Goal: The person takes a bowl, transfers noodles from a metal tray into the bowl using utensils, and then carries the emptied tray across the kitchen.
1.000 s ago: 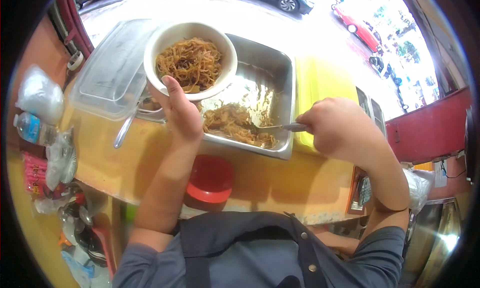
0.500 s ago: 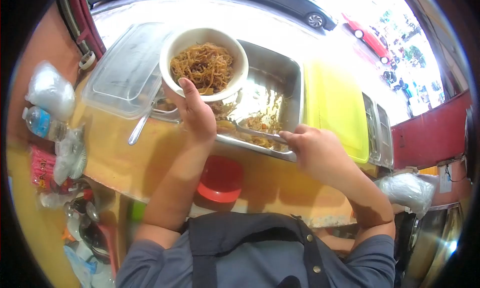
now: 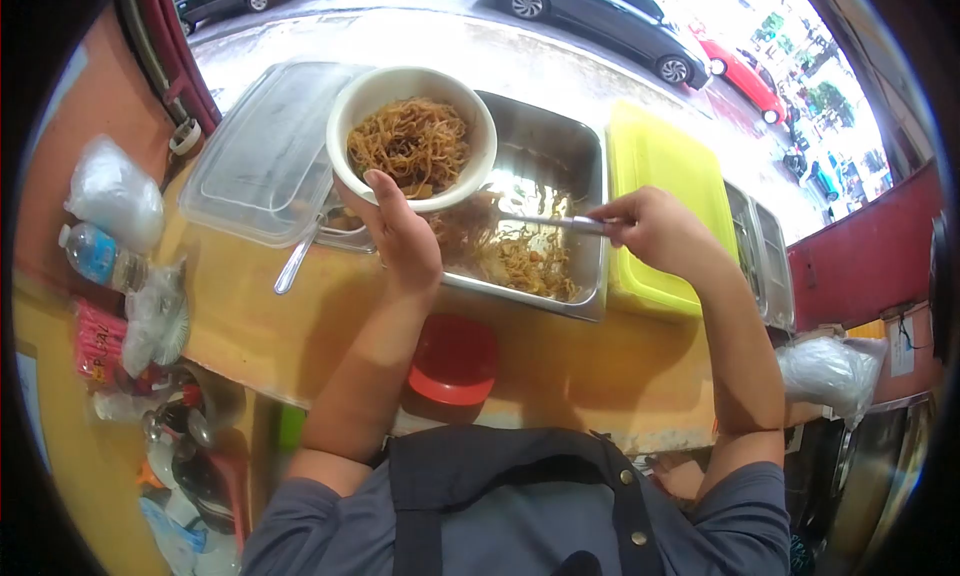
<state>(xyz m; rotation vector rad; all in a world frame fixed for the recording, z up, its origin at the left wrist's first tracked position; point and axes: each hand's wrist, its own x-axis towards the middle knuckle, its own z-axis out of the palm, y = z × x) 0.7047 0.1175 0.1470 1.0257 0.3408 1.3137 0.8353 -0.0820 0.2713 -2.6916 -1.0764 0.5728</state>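
Observation:
A white bowl [image 3: 484, 141] of brown noodles [image 3: 408, 146] rests on my left hand [image 3: 405, 231], the thumb against its near side. My right hand [image 3: 655, 231] is closed round the handle of a metal utensil [image 3: 565, 222]. The utensil's far end is inside the steel tray [image 3: 597, 191], blurred among noodles, just right of the bowl. More noodles [image 3: 540, 266] lie along the near side of the tray, whose left part is hidden behind the bowl and my left hand.
A clear lid [image 3: 265, 151] and a spoon handle [image 3: 297, 261] lie left. The yellow lid [image 3: 665, 211] is right of the tray, a red container [image 3: 453, 361] nearer me. Plastic bags [image 3: 115, 196] and a bottle [image 3: 95, 256] stand far left; cars [image 3: 610, 21] are outside.
My right hand has swung up, and the utensil has moved up from the tray's near side. The noodles in the tray lie differently. My left hand still holds the bowl.

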